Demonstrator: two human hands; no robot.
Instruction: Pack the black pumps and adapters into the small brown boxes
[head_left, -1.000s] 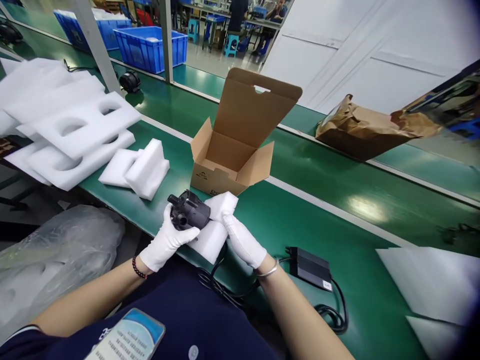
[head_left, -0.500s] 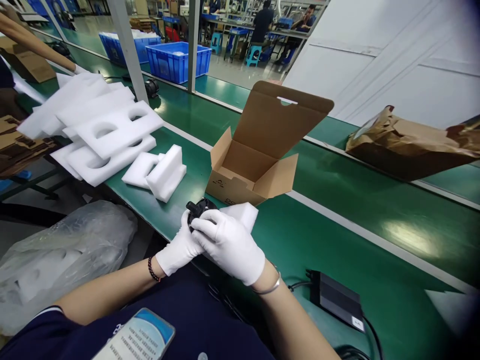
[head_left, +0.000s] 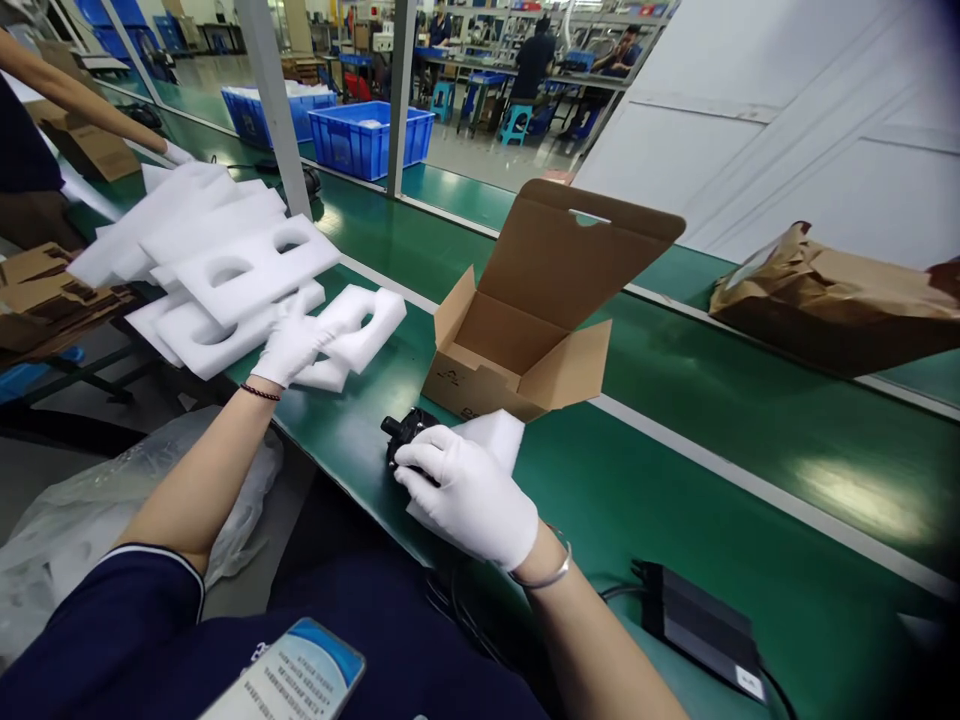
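Note:
My right hand (head_left: 465, 495), in a white glove, is closed over a small black pump (head_left: 405, 437) seated in a white foam block (head_left: 495, 438) on the green belt. My left hand (head_left: 292, 343), also gloved, has reached out to the left and grips a white foam piece (head_left: 360, 325) with a cut-out. An open brown cardboard box (head_left: 525, 340) stands just beyond the pump, its lid up.
A stack of white foam inserts (head_left: 217, 265) lies at the left. A black power adapter (head_left: 701, 625) with cable sits at the right front. A crumpled brown bag (head_left: 832, 300) lies far right. Another person's arm (head_left: 82, 100) reaches in at far left. Blue bins (head_left: 367, 140) stand behind.
My left hand let go of the pump and moved left to take hold of a foam piece. My right hand stayed on the pump and its foam block.

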